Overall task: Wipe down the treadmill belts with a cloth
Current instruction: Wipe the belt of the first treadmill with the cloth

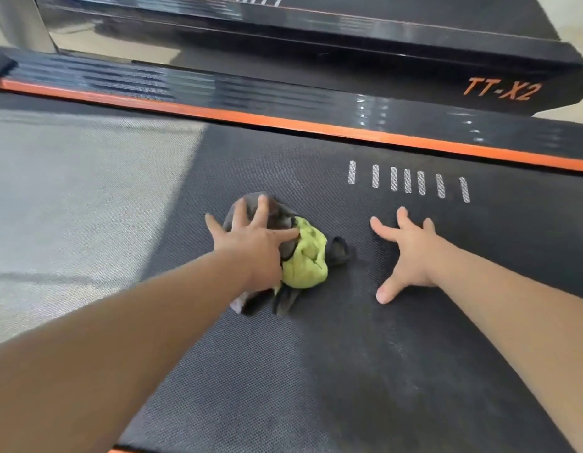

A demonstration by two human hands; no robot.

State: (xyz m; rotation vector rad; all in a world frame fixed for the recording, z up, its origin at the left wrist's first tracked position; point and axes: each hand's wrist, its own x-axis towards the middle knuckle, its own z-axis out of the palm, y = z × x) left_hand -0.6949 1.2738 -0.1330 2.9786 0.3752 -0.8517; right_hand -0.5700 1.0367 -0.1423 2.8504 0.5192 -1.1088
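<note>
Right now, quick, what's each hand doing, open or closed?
Left hand: open, fingers spread, pressing the cloth onto the belt.
Right hand: open, flat on the belt, holding nothing.

The single view comes from a camera on the person's head, looking forward and down across the treadmill belt, which fills most of the frame at close range. Both forearms enter from the bottom edge, placing the left hand and right hand mid-frame. The orange side rail crosses beyond them (slanting down to the right), and a second treadmill spans the top.
</note>
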